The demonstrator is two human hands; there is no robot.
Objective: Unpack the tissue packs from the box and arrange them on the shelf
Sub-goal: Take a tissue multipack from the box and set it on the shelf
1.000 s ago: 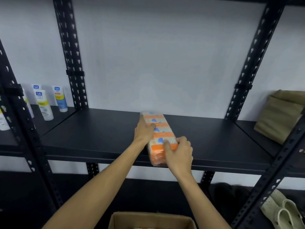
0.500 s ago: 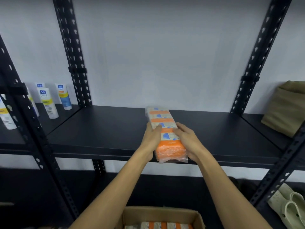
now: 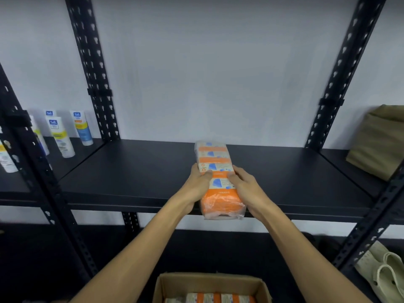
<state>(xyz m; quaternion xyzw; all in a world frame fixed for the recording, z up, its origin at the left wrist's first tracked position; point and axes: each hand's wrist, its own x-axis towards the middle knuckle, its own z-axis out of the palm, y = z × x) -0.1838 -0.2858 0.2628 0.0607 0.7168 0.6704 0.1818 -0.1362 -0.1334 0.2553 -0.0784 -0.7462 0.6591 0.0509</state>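
An orange-and-white tissue pack (image 3: 215,162) lies lengthwise on the black shelf (image 3: 135,171), its near end overhanging the front edge. My left hand (image 3: 197,183) presses its left side and my right hand (image 3: 244,185) its right side, so both hands grip it between them. Below, at the bottom edge, an open cardboard box (image 3: 209,283) holds more orange-striped tissue packs (image 3: 209,298).
Several white tubes (image 3: 62,138) stand on the shelf section to the left. A folded olive cloth (image 3: 378,141) lies on the right section. Black perforated uprights (image 3: 94,68) frame the bay. Pale clogs (image 3: 384,274) sit low at the right.
My right hand moved from the pack's near end to its right side. Both hands now clasp the pack at mid-length, and it lies further back on the shelf.
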